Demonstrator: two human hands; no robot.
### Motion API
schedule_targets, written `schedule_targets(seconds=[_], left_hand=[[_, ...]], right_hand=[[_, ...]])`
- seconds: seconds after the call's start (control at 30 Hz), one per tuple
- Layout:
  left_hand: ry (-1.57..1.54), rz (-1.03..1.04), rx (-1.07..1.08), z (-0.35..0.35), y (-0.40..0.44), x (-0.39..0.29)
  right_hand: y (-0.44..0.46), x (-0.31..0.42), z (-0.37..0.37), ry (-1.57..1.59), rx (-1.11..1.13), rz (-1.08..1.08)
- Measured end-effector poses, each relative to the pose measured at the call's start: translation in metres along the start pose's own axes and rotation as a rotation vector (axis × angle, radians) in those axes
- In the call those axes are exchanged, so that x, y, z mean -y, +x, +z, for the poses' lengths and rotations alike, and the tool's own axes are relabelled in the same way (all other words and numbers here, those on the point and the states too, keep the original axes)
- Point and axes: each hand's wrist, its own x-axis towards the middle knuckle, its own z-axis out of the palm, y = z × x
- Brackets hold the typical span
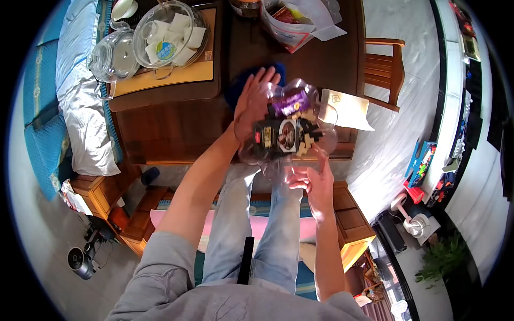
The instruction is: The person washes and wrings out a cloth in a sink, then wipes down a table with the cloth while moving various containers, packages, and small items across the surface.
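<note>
Far left, glass pot [138, 51] of white pieces. Left hand [256, 90] flat, fingers slightly spread, on blue cloth [233, 94], far side. Clear scalloped dish [327, 140], centre, at table's near edge; holds black packet [274, 137], purple packet [292, 102]. Right hand [318, 186], fingers bent, grips dish's near-right side. Pale paper [347, 109] farther right.

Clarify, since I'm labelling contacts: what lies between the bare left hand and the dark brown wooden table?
The head view shows a dark blue cloth there, under the left hand, on the table.
</note>
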Motion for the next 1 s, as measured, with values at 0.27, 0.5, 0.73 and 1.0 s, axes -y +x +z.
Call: schedule_targets(seconds=[0.27,0.5,0.73,1.0], left_hand=[[-0.062,-0.001,0.39,0.023,-0.127,-0.062],[0.043,0.08,0.261,0.025,-0.136,-0.078],[0.067,0.075,0.247,0.028,-0.139,-0.078],[0.082,0.044,0.276,0.023,-0.138,-0.082]], right_hand=[[0.11,0.014,0.02,-0.059,0.148,0.027],[0.159,-0.006,0.041,-0.011,0.141,0.026],[0.152,0.001,0.037,-0.027,0.133,0.073],[0.104,0.088,-0.062,-1.312,-0.184,-0.73]])
